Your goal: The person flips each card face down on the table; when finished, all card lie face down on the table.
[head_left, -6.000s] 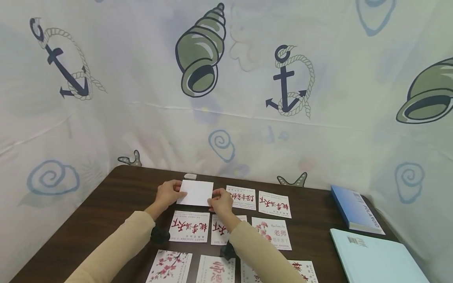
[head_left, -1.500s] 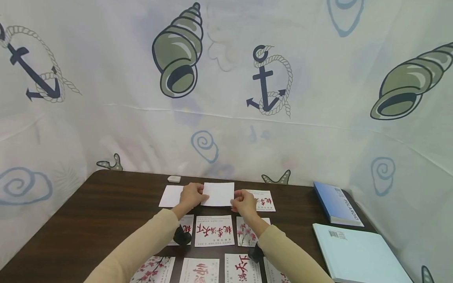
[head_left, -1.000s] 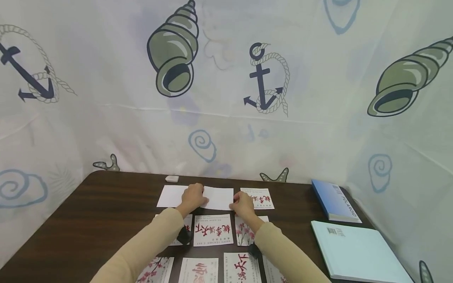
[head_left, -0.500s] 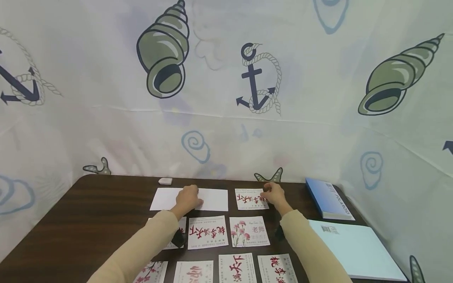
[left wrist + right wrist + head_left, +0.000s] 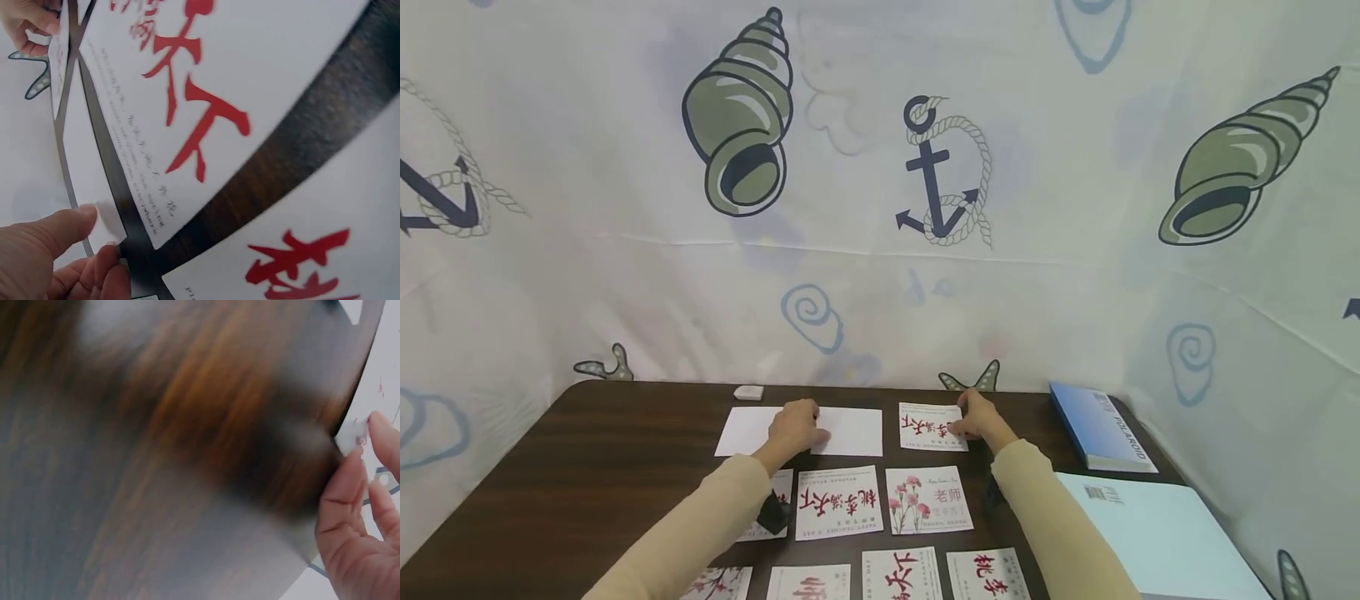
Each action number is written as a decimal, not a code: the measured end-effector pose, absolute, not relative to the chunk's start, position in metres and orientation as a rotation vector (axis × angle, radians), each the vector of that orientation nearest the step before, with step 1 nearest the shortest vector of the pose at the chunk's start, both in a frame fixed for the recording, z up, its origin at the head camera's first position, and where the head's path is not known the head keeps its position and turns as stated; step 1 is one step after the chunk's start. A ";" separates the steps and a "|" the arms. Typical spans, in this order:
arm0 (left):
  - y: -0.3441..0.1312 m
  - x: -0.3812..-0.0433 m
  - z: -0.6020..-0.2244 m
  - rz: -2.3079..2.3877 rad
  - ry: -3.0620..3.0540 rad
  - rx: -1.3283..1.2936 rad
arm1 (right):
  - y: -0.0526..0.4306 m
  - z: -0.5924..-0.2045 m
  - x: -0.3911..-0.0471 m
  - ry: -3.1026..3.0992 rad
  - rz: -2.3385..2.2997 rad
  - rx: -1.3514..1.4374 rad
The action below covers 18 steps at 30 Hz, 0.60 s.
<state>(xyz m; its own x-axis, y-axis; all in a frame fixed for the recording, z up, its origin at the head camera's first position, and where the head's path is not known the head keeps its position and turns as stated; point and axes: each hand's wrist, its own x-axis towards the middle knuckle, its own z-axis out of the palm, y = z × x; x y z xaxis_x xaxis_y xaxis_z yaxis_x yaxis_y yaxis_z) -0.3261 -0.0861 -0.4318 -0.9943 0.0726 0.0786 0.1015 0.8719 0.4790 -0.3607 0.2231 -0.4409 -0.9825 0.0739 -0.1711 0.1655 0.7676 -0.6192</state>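
Left hand (image 5: 793, 427): touching a blank card (image 5: 853, 432); whether pinching, cannot tell.
Right hand (image 5: 982, 421): pinching edge of red-lettered card (image 5: 925, 427).
Flower card (image 5: 929, 500): lying just nearer.

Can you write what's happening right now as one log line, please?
left hand: over blank white cards | right hand: pinching edge of far-row red-lettered card | other printed cards: two nearer rows

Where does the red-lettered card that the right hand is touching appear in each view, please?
Head: the red-lettered card lies in the far row, right of the blank cards.
Left wrist: upper left, a narrow strip seen at a slant.
Right wrist: at the right edge, only partly in frame, lettering barely visible.
Shared landmark: the right hand, at the card in all three.
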 end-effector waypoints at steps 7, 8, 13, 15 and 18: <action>-0.062 -0.342 -0.429 -1.124 -2.828 -0.248 | 0.226 -0.439 -0.359 2.863 -1.102 0.184; -0.055 -0.345 -0.428 -1.195 -2.818 -0.268 | 0.227 -0.440 -0.358 2.874 -1.104 0.187; -0.018 -0.355 -0.425 -1.570 -2.774 -0.289 | 0.227 -0.444 -0.354 2.915 -1.153 0.156; -0.006 -0.358 -0.427 -1.670 -2.752 -0.283 | 0.225 -0.445 -0.351 2.926 -1.181 0.137; 0.007 -0.362 -0.432 -1.722 -2.731 -0.277 | 0.221 -0.446 -0.346 2.950 -1.202 0.123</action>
<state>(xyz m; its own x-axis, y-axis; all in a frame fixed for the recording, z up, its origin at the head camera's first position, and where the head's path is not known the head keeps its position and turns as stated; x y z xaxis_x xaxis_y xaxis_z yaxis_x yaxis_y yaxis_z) -0.3619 0.0071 -0.4319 -0.9805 0.1964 0.0076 0.0915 0.4217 0.9021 -0.3457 0.2208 -0.4461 -0.9960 0.0887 0.0137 0.0539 0.7128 -0.6993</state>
